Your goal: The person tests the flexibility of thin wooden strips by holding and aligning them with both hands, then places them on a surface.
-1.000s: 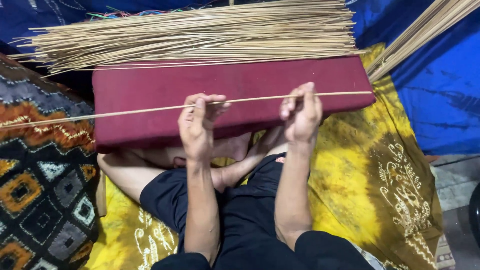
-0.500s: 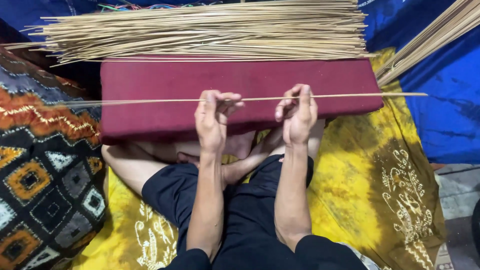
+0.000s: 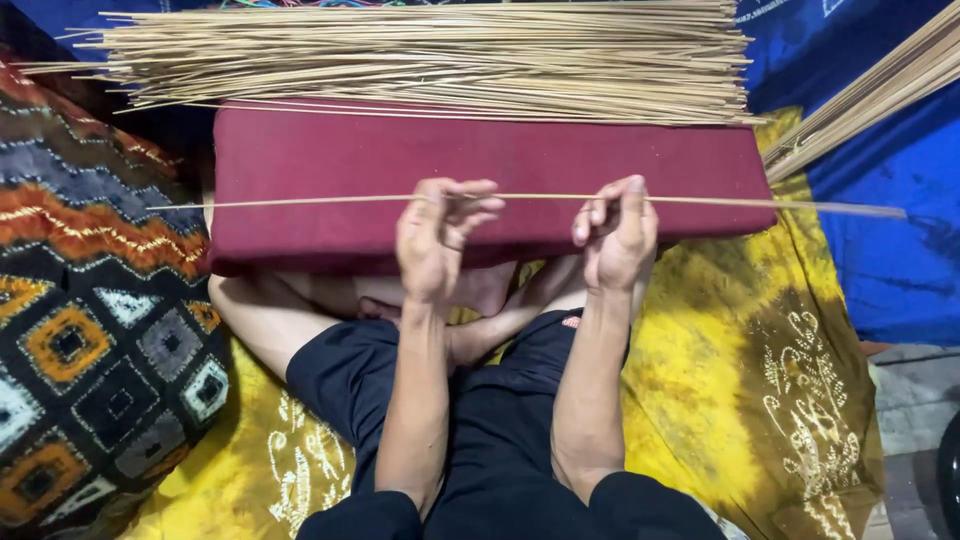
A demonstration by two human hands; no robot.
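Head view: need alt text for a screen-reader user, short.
A seated person's left hand and right hand pinch one long thin bamboo stick held level above a maroon cushion across their lap. A heap of similar sticks lies beyond it, with a patterned blanket to the left.

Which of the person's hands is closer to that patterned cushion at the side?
Left. The left hand grips the thin stick nearer the patterned cushion; the right hand holds it farther away.
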